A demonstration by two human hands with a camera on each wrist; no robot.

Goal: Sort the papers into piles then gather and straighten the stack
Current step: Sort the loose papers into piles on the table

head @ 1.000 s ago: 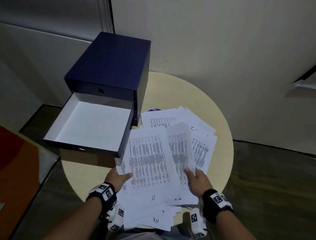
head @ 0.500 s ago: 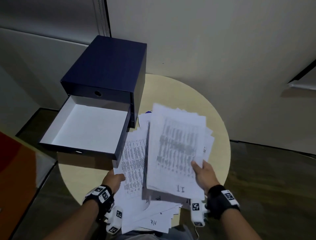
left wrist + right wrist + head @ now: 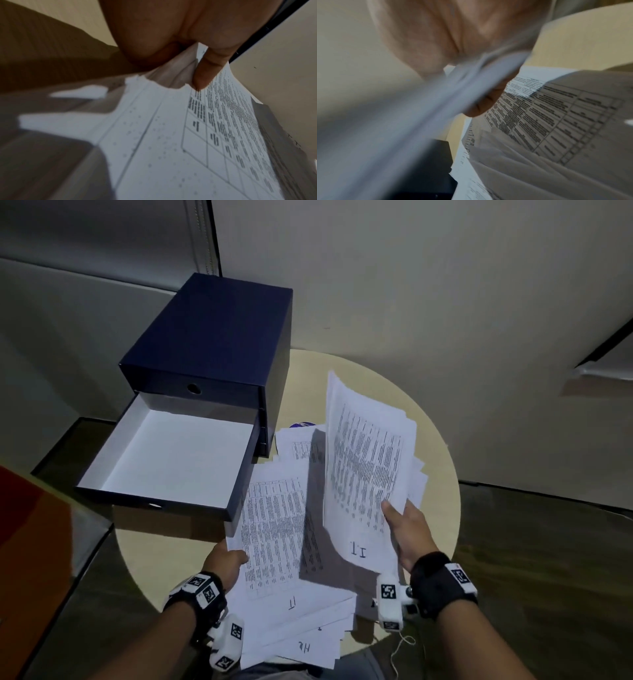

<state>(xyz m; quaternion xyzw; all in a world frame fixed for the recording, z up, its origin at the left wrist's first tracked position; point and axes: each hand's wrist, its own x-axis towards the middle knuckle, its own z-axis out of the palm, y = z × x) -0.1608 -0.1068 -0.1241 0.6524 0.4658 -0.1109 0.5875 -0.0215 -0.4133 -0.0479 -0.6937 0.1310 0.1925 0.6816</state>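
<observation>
Printed sheets with tables lie fanned across the round table in a loose pile of papers point(image 3: 281, 535). My right hand point(image 3: 404, 525) pinches a lifted bundle of sheets point(image 3: 366, 474) by its right edge, tilted up above the pile; its front sheet is marked "IT". In the right wrist view the thumb point(image 3: 481, 108) presses on the blurred lifted bundle point(image 3: 419, 115). My left hand point(image 3: 226, 559) grips the left edge of the pile near the table's front. The left wrist view shows a finger point(image 3: 205, 70) on top of the pile of papers point(image 3: 197, 142), other sheets bunched under the palm.
A dark blue drawer box point(image 3: 212, 344) stands at the table's back left. Its lower drawer point(image 3: 171, 460) is pulled out, white inside, overhanging the beige table point(image 3: 442, 481). Walls stand close behind. An orange-red object point(image 3: 30, 542) is at the left, over dark floor.
My right hand has lifted a bundle of sheets off the pile, tilted it upright and carried it right. My left hand has stayed on the pile's left edge.
</observation>
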